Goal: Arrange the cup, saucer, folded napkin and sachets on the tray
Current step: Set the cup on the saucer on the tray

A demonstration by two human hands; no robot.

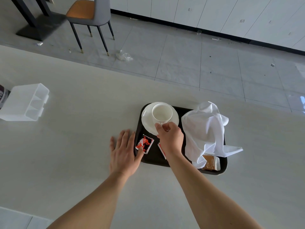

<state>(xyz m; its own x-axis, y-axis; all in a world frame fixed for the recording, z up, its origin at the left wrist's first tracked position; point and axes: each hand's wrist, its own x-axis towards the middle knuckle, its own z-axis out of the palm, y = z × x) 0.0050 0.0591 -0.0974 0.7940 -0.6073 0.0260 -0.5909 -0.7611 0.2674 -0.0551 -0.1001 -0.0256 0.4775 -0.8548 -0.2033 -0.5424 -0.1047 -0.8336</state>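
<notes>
While the left hand (123, 152) lies flat, grip wide, beside the black plastic tray (153, 157), right hand (171, 138) grip pinches handle of white china cup (162, 113); cup on round white saucer (146, 121), tray's far left.

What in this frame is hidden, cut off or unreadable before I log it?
All in the head view:
- Handle of the cup: covered by the right hand, so the exact grip is unclear.
- Second red sachet: mostly under the right wrist.
- Brown sachet: partly under the napkin; print too small to read.
- Dark object at far left: cut off by the frame edge.
</notes>
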